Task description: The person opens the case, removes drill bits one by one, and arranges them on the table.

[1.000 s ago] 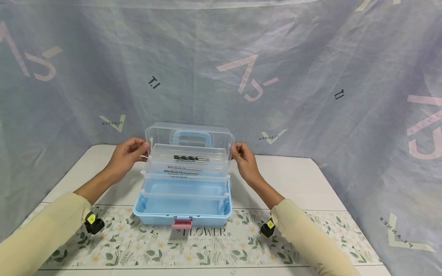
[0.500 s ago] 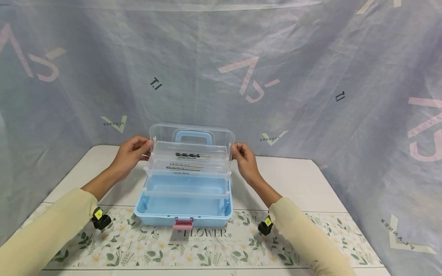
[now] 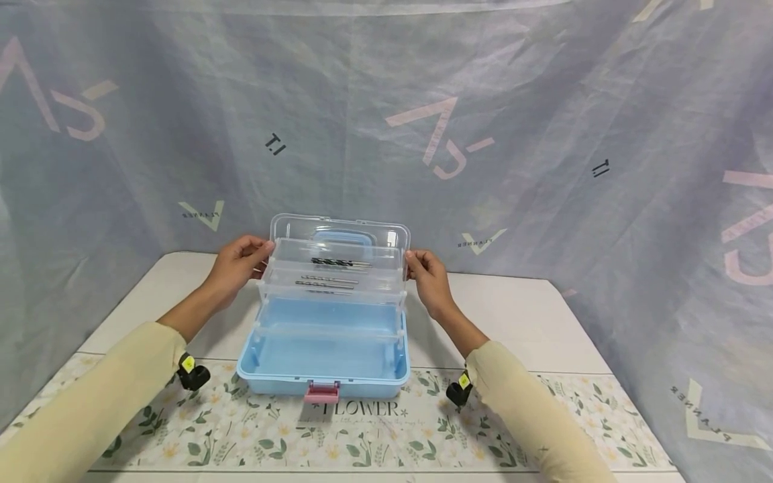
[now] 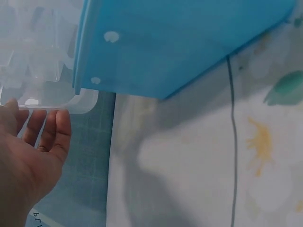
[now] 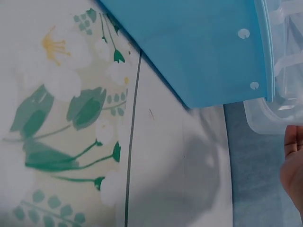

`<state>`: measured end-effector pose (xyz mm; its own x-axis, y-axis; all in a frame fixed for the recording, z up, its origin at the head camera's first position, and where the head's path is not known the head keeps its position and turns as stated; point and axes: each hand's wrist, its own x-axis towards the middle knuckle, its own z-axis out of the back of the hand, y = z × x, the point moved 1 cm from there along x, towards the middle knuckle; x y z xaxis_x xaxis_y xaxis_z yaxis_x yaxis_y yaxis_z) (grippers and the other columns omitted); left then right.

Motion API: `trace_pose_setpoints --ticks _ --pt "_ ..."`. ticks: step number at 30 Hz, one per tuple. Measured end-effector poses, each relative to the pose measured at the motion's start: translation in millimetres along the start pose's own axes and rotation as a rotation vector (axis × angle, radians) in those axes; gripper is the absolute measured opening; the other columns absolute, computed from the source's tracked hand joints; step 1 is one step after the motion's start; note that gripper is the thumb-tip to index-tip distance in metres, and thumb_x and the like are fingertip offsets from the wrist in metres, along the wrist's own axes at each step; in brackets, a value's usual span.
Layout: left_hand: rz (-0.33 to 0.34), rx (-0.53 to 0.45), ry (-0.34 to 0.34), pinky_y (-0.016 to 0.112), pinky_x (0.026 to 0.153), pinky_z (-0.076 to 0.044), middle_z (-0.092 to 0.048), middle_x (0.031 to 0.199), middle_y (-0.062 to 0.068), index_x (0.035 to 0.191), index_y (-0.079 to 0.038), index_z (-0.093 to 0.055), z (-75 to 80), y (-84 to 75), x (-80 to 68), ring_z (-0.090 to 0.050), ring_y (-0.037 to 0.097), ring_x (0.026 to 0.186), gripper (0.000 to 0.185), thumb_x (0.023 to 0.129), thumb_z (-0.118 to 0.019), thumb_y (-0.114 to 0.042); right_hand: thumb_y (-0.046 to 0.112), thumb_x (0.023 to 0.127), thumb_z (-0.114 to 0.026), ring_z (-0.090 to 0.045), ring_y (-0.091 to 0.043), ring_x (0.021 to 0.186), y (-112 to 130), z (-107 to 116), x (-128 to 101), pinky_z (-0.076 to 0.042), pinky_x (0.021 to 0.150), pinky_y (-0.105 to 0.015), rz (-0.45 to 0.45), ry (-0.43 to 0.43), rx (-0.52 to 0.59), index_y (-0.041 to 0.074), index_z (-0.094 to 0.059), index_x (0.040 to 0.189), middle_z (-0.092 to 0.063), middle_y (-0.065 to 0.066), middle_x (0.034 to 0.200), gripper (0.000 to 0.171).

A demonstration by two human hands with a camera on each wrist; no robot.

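A light blue toolbox [image 3: 272,386] stands with its clear lid [image 3: 296,227] tipped up and back. Its clear trays [image 3: 288,274] are fanned out above the base. Dark drill bits [image 3: 331,261] lie in the upper tray, and several silver drill bits [image 3: 326,284] in the one below. My left hand [image 3: 234,265] pinches the lid's left edge between thumb and fingers, and in the left wrist view those fingers [image 4: 61,130] curl at the clear rim. At the opposite edge, my right hand [image 3: 431,280] pinches the lid; the right wrist view shows only part of that hand.
A pink latch [image 3: 322,393] hangs at the box's front. Under the box is a white table [image 3: 489,315] with a floral printed strip [image 3: 362,449]. Close behind the lid hangs a grey patterned cloth [image 3: 338,134], which continues along both sides.
The lid has leaned farther back, and the trays have risen and shifted back with it, drill bits inside. My left hand has moved right and slightly up; the right hand has stayed nearly in place.
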<state>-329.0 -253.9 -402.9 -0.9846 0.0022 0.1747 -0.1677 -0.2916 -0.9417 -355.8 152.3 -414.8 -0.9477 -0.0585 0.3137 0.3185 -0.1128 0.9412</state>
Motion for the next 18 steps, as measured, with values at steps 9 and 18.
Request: trace_pose_setpoints --ticks 9,18 --pt "0.066 0.059 0.018 0.023 0.078 -0.062 -0.065 0.105 -0.01 0.149 0.003 -0.058 -2.9 3.2 11.8 -0.069 0.004 0.089 0.049 0.121 -0.055 -0.038 0.025 0.118 -0.063 -0.066 -0.013 0.089 -3 -4 9 -0.06 0.081 -0.025 -0.135 -0.023 0.075 -0.003 -0.068 0.122 -0.067 -0.001 0.1 0.029" --pt "0.144 0.055 0.076 0.025 0.077 -0.064 -0.065 0.116 0.002 0.156 0.005 -0.054 -2.9 2.5 16.8 -0.069 0.004 0.087 0.05 0.123 -0.047 -0.032 0.026 0.118 -0.064 -0.065 -0.013 0.084 -11 -4 14 -0.059 0.075 -0.023 -0.225 -0.029 0.106 -0.003 -0.071 0.118 -0.068 0.0 0.095 0.03"
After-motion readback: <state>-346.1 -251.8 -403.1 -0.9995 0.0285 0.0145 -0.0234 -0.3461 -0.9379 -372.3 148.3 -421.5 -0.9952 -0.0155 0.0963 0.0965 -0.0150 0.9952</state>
